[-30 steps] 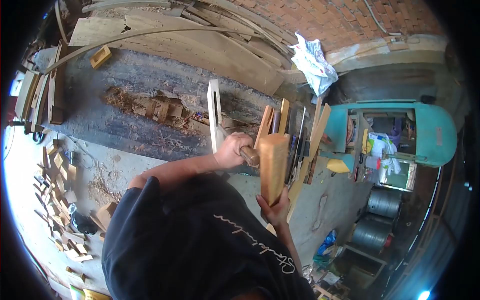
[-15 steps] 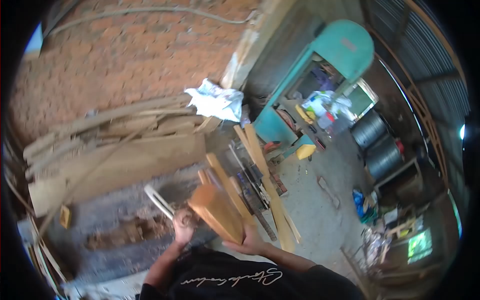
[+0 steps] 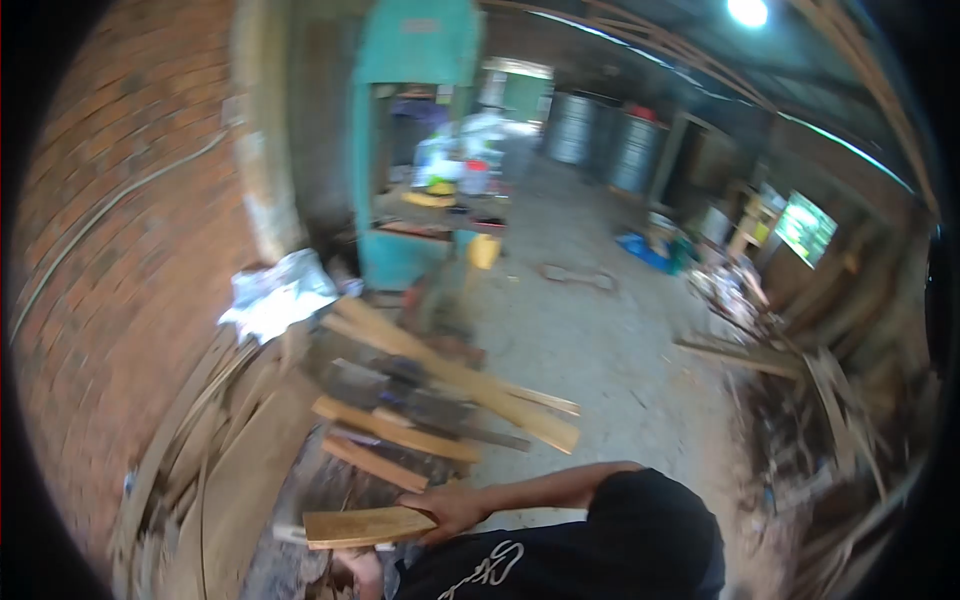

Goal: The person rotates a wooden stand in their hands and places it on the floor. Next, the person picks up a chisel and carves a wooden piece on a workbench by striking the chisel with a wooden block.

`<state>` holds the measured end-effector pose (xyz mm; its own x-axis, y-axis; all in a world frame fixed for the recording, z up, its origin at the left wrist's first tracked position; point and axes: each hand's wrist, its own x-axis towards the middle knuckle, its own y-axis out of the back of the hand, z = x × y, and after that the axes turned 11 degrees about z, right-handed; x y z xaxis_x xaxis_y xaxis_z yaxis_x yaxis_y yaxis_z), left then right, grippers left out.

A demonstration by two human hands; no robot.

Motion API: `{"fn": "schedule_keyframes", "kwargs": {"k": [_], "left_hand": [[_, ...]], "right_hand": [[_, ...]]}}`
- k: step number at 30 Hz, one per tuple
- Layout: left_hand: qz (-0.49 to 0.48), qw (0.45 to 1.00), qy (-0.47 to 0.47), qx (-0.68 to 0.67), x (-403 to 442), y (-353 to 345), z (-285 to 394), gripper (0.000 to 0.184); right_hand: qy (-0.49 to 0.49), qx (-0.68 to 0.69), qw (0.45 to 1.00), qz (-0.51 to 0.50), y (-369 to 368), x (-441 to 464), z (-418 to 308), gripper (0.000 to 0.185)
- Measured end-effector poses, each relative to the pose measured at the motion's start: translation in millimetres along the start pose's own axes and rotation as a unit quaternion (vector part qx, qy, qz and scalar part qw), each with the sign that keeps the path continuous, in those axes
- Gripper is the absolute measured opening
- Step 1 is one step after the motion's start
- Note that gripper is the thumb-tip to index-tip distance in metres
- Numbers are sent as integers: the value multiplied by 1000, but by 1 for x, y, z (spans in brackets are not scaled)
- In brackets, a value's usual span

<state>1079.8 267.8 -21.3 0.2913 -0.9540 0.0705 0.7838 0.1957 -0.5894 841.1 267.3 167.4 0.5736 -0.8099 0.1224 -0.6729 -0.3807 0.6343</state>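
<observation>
My right hand (image 3: 455, 512) is closed on one end of a smooth orange-brown wooden piece (image 3: 365, 527), held crosswise in front of my body. Just below it, at the bottom edge, is my left hand (image 3: 362, 568), closed and partly covered by the wood. A pale, slim stick (image 3: 291, 535) sticks out past the wood's left end; it appears to be in my left hand, though the grip is mostly hidden. On the dark workbench ahead lie a long wooden strip (image 3: 395, 430) and a shorter wooden strip (image 3: 372, 462).
Longer boards (image 3: 470, 385) cross the bench's far end. Stacked planks (image 3: 215, 470) lean along the brick wall (image 3: 120, 190) at left. A green machine cabinet (image 3: 400, 255) stands ahead, with metal drums (image 3: 632, 150) farther back. Scrap wood (image 3: 745, 355) lies along the right side.
My view has swung to the right, bringing more of the floor and right side in. The wooden piece has turned from a steep slant to nearly level, still in my right hand.
</observation>
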Motion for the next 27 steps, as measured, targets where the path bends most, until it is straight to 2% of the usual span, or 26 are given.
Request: {"fn": "schedule_keyframes", "kwargs": {"k": [1, 2, 4, 6, 7, 9, 10, 11, 12, 14, 16, 18, 20, 22, 24, 27], "left_hand": [[-77, 986, -57, 139, 3, -9, 17, 33], [-141, 978, -50, 146, 4, -4, 18, 39], [-195, 971, -21, 136, 20, -21, 3, 39], [-240, 962, 5, 133, 32, -34, -5, 39], [-262, 956, 18, 133, 38, -39, -8, 39], [-299, 944, 43, 132, 47, -48, -16, 39], [-316, 938, 57, 132, 49, -52, -21, 39], [-333, 931, 71, 134, 54, -53, -25, 40], [-345, 925, 81, 135, 57, -54, -27, 40], [-352, 921, 98, 134, 57, -53, -32, 40], [-352, 919, 106, 140, 62, -49, -30, 40], [-343, 920, 106, 156, 70, -35, -16, 40], [-338, 921, 107, 160, 73, -30, -11, 40], [-348, 918, 115, 152, 75, -37, -16, 40], [-368, 911, 132, 133, 69, -53, -30, 40], [-405, 895, 153, 109, 67, -79, -45, 40]], "right_hand": [[-27, -9, 1000, -1, 4, -3, -5, 67], [-51, -17, 999, -6, 13, -1, -18, 66], [-60, -1, 997, 44, 21, 3, -52, 63], [50, 116, 975, 181, 18, 4, -65, 59], [38, 116, 971, 204, 16, 2, -58, 59], [64, 98, 987, 112, 10, -5, -39, 61], [51, 99, 985, 130, 12, -8, -35, 61], [-13, 37, 997, 70, 15, -10, -32, 64], [-74, -24, 997, 1, 20, -11, -28, 67], [-66, -29, 997, 30, 21, -7, -41, 67], [66, 81, 967, 232, 10, -3, -49, 59], [75, 131, 968, 202, 8, -5, -40, 60], [-60, 30, 998, 22, 6, -14, -13, 61], [-58, 6, 997, 46, 16, -16, -18, 61], [5, -15, 992, 129, 25, -3, -38, 60], [57, 57, 976, 200, 18, 5, -50, 59]]}}
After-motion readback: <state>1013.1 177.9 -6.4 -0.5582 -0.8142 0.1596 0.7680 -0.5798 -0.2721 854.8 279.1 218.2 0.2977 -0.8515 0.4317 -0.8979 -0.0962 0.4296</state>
